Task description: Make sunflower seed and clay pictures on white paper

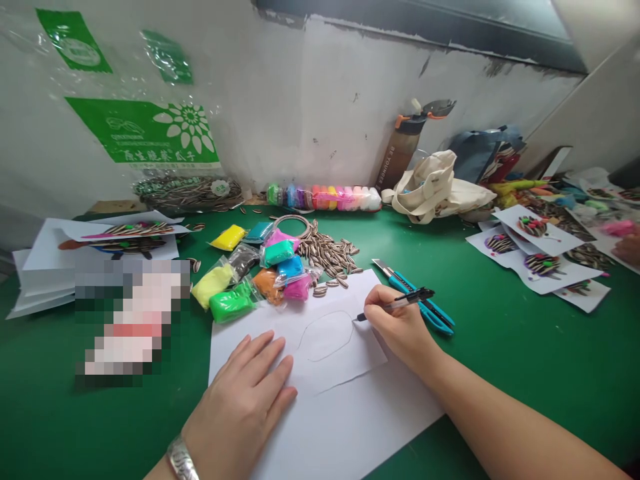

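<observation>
My right hand (400, 327) is closed around a black pen (403, 301), its tip touching the right end of a thin rounded outline on a white sheet of paper (320, 420). The outline has a gap at its left side. Lower down, a short dark line runs across the sheet. My left hand (253, 393) lies flat on the paper's left part, fingers spread, a silver bracelet (181, 459) at the wrist. Just beyond the right hand, a utility knife (384, 268) and blue-handled scissors (435, 319) lie on the green table (505, 373).
Several coloured clay packets (233, 301) and a pile of sunflower seeds (330, 250) sit behind the paper. A seed bag (185, 190), clay row (325, 198), bottle (400, 150) and cloth bag (430, 187) line the wall. Seed-decorated sheets (590, 293) lie right; another person's hand (629, 245) shows.
</observation>
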Demonstrator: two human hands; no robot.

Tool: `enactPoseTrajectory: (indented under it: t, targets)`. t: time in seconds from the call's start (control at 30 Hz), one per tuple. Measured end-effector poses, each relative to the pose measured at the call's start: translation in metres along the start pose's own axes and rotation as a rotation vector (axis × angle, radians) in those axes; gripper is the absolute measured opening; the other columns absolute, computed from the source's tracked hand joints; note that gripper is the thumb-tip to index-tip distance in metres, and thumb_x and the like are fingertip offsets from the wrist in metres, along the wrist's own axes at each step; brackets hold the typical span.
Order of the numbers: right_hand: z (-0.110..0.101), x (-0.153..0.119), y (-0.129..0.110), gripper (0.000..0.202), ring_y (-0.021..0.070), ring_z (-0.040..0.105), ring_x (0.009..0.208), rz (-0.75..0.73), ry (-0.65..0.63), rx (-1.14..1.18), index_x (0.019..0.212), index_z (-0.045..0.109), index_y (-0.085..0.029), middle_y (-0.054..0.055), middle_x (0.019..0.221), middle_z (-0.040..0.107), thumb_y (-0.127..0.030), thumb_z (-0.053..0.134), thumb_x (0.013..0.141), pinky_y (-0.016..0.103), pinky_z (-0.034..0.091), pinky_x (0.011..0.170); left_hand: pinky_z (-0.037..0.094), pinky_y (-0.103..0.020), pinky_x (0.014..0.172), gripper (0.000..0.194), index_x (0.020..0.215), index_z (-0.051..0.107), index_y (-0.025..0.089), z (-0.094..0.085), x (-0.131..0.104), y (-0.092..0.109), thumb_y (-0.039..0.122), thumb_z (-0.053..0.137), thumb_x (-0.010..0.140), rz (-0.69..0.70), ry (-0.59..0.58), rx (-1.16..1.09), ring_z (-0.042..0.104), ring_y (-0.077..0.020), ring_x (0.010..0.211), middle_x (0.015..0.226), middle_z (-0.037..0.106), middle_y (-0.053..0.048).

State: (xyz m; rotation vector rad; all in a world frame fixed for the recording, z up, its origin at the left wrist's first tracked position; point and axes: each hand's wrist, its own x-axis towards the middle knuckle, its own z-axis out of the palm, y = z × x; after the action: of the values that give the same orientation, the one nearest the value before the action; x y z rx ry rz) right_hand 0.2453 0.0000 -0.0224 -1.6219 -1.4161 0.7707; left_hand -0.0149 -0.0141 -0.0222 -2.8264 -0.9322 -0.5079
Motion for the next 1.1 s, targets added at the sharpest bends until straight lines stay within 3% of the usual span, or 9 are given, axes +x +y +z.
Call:
enactPoseTrajectory:
  t: [1.1]
  targets:
    - [-0.0028,-0.0012,-0.0019,0.012,0.0121,0.038,0.056,0.005,0.004,0.029,0.057,0.047,-0.019,-0.004,0.055,0.042,-0.016,0.045,0.068,0.025,0.028,0.051,0.052,-0.049,0.090,0.025,0.101,0.068,0.016,0.0016,-0.0031,-0.0014,0.024,0.048,0.090,-0.036,0.008,-0.029,0.057,-0.0299,0.112,0.112,0.067,-0.011]
